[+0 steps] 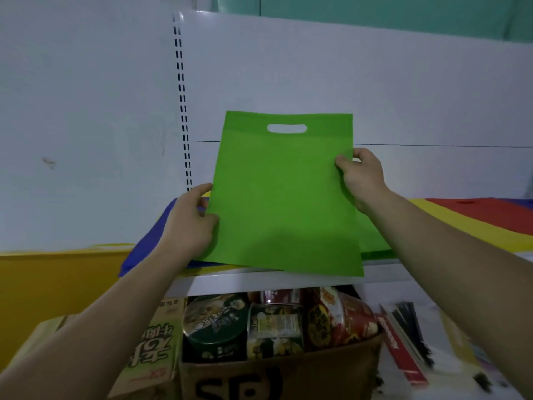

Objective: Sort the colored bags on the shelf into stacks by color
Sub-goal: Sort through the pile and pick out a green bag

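A flat green bag (282, 197) with a cut-out handle at its top is held up above the shelf (259, 280). My left hand (190, 223) pinches its left edge and my right hand (362, 177) pinches its right edge. Beneath it on the shelf lies a blue bag (150, 241), with a strip of yellow showing under it. Another green bag (373, 241) lies flat just right of the held one. Further right a yellow bag (461, 226) and a red bag (484, 212) lie overlapped, with a blue edge behind them.
A white back panel (346, 76) with a slotted upright (181, 96) closes the shelf behind. Below the shelf stands a cardboard box (277, 376) full of instant noodle cups. A yellow surface (52, 284) is at the left. Packets lie at the lower right.
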